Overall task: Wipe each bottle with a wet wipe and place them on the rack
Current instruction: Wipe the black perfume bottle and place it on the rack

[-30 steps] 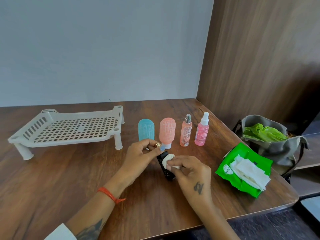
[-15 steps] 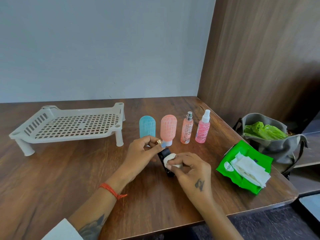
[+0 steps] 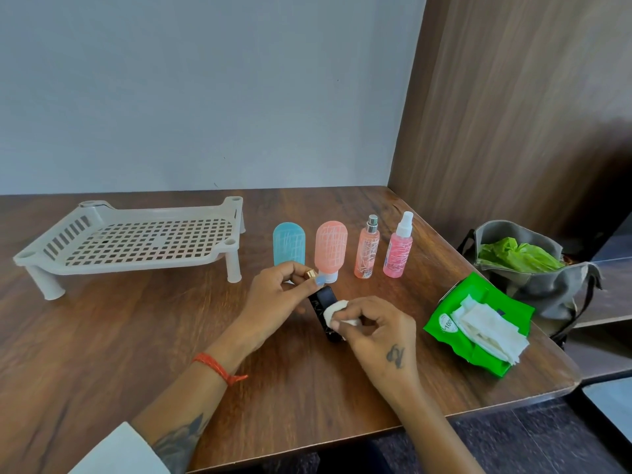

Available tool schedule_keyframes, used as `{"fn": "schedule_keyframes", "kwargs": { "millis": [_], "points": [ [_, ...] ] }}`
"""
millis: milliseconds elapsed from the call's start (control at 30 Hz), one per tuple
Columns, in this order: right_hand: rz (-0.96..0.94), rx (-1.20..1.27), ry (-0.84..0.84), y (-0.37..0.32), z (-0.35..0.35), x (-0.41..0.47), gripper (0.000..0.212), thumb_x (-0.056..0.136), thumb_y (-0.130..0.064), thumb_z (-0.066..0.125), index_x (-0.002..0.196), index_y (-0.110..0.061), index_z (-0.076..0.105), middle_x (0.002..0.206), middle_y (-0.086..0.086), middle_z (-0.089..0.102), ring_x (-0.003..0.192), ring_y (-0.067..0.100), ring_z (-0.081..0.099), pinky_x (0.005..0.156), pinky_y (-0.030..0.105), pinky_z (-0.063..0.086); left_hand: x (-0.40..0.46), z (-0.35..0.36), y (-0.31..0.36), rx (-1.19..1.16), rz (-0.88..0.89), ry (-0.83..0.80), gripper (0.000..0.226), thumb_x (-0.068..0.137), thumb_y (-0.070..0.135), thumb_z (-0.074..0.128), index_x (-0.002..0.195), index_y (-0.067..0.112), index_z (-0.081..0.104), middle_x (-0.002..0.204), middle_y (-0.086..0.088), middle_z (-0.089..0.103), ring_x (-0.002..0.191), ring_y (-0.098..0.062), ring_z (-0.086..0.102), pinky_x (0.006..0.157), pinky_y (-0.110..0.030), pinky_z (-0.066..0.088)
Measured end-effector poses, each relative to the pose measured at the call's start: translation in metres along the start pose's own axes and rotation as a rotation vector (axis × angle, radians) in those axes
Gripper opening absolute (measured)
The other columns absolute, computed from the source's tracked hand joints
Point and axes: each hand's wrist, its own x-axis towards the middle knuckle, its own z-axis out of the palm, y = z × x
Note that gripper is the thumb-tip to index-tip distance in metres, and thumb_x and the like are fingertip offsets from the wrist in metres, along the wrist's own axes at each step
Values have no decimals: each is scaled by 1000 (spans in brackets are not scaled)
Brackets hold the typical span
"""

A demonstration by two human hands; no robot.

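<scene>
Rubbing along the flank of the small black bottle (image 3: 325,311), the right hand (image 3: 372,331) pinches a wadded white wet wipe (image 3: 334,311) against it, while the left hand (image 3: 273,295) grips the bottle's upper end by its gold cap (image 3: 310,274); over the last second the wipe has stayed on the same side of the bottle and the bottle has tipped only slightly, so little has changed beyond small scrubbing strokes. That suggests the first bottle is mid-wipe and nothing has gone to the rack (image 3: 136,239), whose grid is bare. The bottle is held tilted just above the tabletop (image 3: 102,336), near the front edge, well apart from the rack at far left. Behind the hands, four bottles stand upright in a row: a rounded blue squeeze bottle (image 3: 289,246) and a salmon one (image 3: 331,248), both matte and soft-looking with scribbled marks, then a slim peach spray bottle (image 3: 367,249) with a metallic top and a translucent pink spray bottle (image 3: 396,249) with a white nozzle. The rack is pale rigid plastic, a perforated tray on stubby round legs. To the right lies a glossy green wipes packet (image 3: 444,319) with limp white sheets spilling from its opening, and beyond it a slouching grey bag (image 3: 547,289) holding crumpled green plastic. The tabletop is dark wood grain with a rounded corner.
</scene>
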Motion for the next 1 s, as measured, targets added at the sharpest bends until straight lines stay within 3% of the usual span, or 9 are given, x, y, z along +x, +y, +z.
{"fn": "schedule_keyframes", "kwargs": {
  "millis": [133,233,433,667,767,1000],
  "points": [
    [39,-1,79,-1,-1,1,32,67,3,76,67,-27,67,73,-18,64,77,0,61,65,8,44,1,1,0,23,-14,9,10,83,23,70,88,14,69,81,0,66,66,-11,61,56,-19,51],
    [-45,28,166,-3,-5,3,26,66,4,76,69,-21,70,78,-15,65,79,3,62,67,14,48,1,1,0,39,-25,14,9,84,24,70,88,16,69,84,-1,67,69,-12,62,56,-19,52],
    [-129,-49,-25,0,0,1,10,59,-10,73,60,-20,70,75,-22,62,76,1,61,69,10,43,0,-1,0,29,3,10,9,84,23,71,86,14,69,77,0,66,56,-3,60,54,-18,51],
    [-45,-59,57,4,0,3,26,65,1,77,67,-24,69,75,-20,63,78,2,61,66,14,47,2,-1,-1,20,-2,16,11,83,24,71,85,14,69,82,-4,68,59,-5,61,54,-19,52],
    [-83,-16,138,2,-3,4,23,66,1,77,70,-21,70,80,-15,65,80,2,62,68,14,48,2,0,-2,36,-5,14,11,84,24,71,87,14,68,85,-4,68,64,-9,63,56,-20,53],
    [-154,-48,-8,3,2,0,14,63,-9,75,67,-22,72,82,-21,62,81,0,61,70,15,47,1,0,-2,33,3,14,13,83,26,71,87,14,68,83,-3,68,66,-11,64,58,-22,55]
  ]
}}
